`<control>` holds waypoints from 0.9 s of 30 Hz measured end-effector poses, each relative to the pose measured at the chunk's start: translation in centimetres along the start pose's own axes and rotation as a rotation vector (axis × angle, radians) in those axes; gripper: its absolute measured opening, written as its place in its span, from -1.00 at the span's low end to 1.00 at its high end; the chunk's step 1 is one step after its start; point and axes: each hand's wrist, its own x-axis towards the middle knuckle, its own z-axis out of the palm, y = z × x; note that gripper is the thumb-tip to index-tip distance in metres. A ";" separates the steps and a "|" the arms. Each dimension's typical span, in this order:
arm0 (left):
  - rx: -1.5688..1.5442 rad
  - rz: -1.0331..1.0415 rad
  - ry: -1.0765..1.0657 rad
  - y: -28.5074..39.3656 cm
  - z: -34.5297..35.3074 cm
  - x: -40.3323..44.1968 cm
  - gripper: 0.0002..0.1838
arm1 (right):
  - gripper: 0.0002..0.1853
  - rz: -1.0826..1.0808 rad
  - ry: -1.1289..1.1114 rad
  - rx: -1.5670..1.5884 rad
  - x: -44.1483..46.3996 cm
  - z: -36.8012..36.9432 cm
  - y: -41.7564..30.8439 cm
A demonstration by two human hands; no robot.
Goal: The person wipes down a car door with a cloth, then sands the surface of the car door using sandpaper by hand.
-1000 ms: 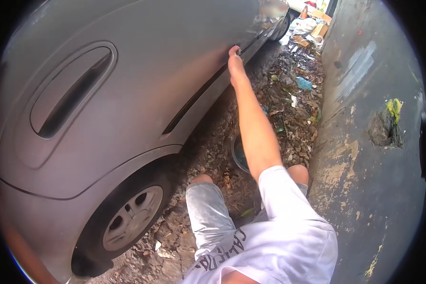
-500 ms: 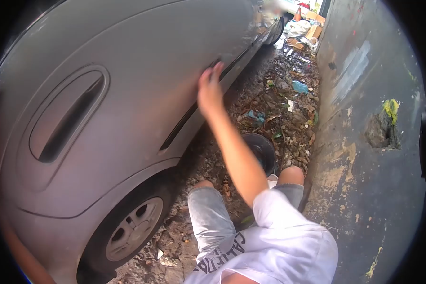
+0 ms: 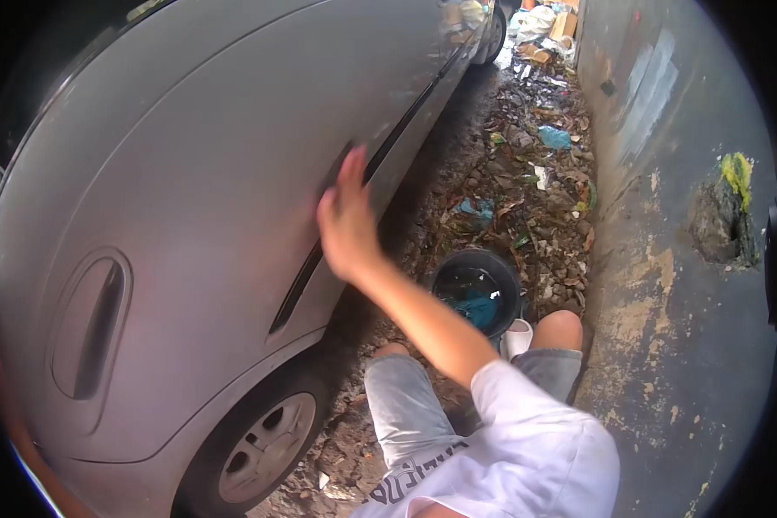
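Observation:
My right hand [image 3: 347, 226] is pressed to the lower side of a grey car [image 3: 224, 173], just above the dark trim strip [image 3: 295, 295]. Its fingers point up and forward and are smeared by motion. A dark patch shows at the fingertips; whatever lies under them, perhaps a thin pad, is too hidden to name. Only a blurred strip of what looks like my left arm [image 3: 28, 436] runs along the left edge; that hand is out of sight. Between my knees and the car stands a black bucket [image 3: 511, 285] with dark water and a blue cloth [image 3: 477, 309] in it.
A scraped grey wall [image 3: 639, 285] with a hole rises close on my right. Leaves and litter [image 3: 527, 207] cover the narrow ground strip. The car's wheel [image 3: 268, 449] is near my legs, and a white cup [image 3: 517, 337] stands beside the bucket. Boxes and bags [image 3: 548, 30] lie farther ahead.
My right hand has slid back along the car panel, toward me. The view has shifted, so the bucket and its blue cloth show more fully.

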 end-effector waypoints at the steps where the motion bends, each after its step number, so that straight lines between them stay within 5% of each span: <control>1: 0.006 0.010 -0.011 -4.7 2.3 -0.7 -0.53 | -0.19 0.045 0.077 0.041 4.8 -1.2 2.2; 2: 0.018 0.016 -0.027 -9.1 4.3 -1.8 -0.51 | -0.19 0.202 0.149 0.238 9.7 -2.8 4.8; 5: 0.033 -0.030 -0.048 -13.7 6.1 -3.3 -0.45 | -0.19 0.322 0.181 0.095 14.8 -4.6 8.2; 7: 0.014 -0.112 -0.040 -11.8 5.4 -3.1 -0.42 | -0.22 0.133 0.220 0.051 9.4 -1.9 4.7; 10: 0.012 -0.103 -0.043 -7.7 5.2 -1.9 -0.43 | -0.14 -0.159 -0.064 0.034 -4.0 1.0 -1.2; 14: 0.014 -0.075 -0.029 -3.9 3.8 -0.1 -0.43 | -0.20 0.144 0.097 0.270 11.0 -3.5 4.4; 16: 0.009 -0.067 -0.019 -1.4 2.7 0.4 -0.44 | -0.21 0.189 0.199 0.095 15.1 -3.9 5.8; 18: -0.006 -0.051 -0.023 0.5 1.9 0.4 -0.44 | -0.21 0.008 0.306 0.266 14.9 -3.8 2.3; 20: -0.011 -0.048 -0.020 1.8 1.2 0.4 -0.44 | -0.22 -0.200 0.183 0.347 6.2 -1.1 -3.2; 21: -0.012 -0.044 -0.017 2.2 0.8 0.6 -0.44 | -0.21 -0.314 0.127 0.052 1.1 0.8 -3.7; 23: -0.020 -0.044 -0.016 3.0 0.5 0.7 -0.44 | -0.18 -0.334 -0.039 0.052 -3.5 1.8 -3.8; 25: -0.032 -0.047 -0.005 2.9 0.4 0.8 -0.44 | -0.18 -0.519 0.018 -0.177 2.0 -0.8 -2.8; 27: -0.060 -0.088 0.015 2.1 1.0 0.7 -0.44 | -0.26 -0.318 0.074 0.122 12.2 -3.9 -3.2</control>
